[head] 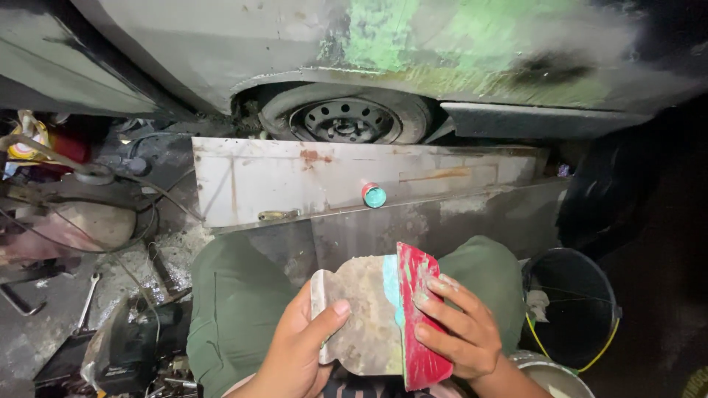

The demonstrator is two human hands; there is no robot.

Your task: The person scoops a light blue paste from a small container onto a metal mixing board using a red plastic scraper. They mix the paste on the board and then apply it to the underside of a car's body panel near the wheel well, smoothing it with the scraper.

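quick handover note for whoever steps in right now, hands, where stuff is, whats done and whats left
Left hand: holds a metal scraper plate caked with grey filler, thumb on its face.
Right hand: holds a red spreader edge-on against the plate, fingers on its face.
Both sit over the person's lap, green trousers.
Ahead: a long metal panel leaning by the car wheel, a small teal-capped can on it; black bucket at right.
Done: the car body shows green and grey patches.
Left: filler sits on the plate, not yet on the car.
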